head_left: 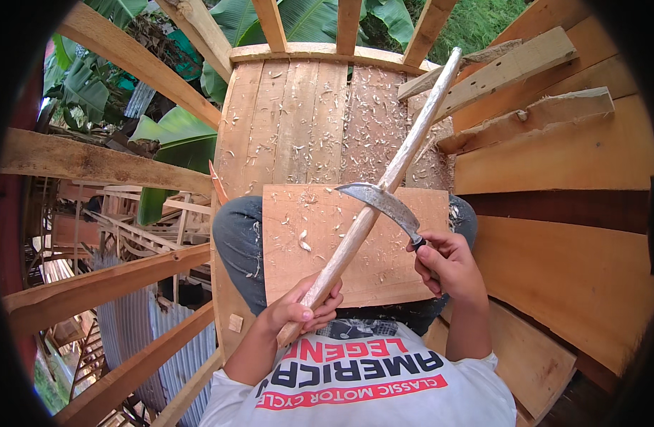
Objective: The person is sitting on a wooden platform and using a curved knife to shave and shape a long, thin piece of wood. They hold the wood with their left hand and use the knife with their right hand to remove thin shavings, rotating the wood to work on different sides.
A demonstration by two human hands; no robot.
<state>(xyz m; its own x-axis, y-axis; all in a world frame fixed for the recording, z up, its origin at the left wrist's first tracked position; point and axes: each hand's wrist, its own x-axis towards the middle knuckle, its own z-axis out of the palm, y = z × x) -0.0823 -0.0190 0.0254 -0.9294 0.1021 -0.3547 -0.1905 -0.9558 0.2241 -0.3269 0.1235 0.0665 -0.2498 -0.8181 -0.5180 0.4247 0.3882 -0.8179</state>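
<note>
The left hand (pixel 298 309) is closed round the low end of a long, stiff, light-looking stick (pixel 384 185), while the right hand (pixel 448 267) grips the curved knife (pixel 384 203) by its handle, clear of the sharp blade.

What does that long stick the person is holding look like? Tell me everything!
The stick is long, thin and made of pale wood, smooth and a bit whitish at its far end. It slants from bottom left to top right, over a flat board resting on the person's lap. The left hand grips its lower end. The right hand holds a curved grey metal knife, whose blade lies across the stick's middle. Wood shavings are scattered on the board and on the planks beyond.
</note>
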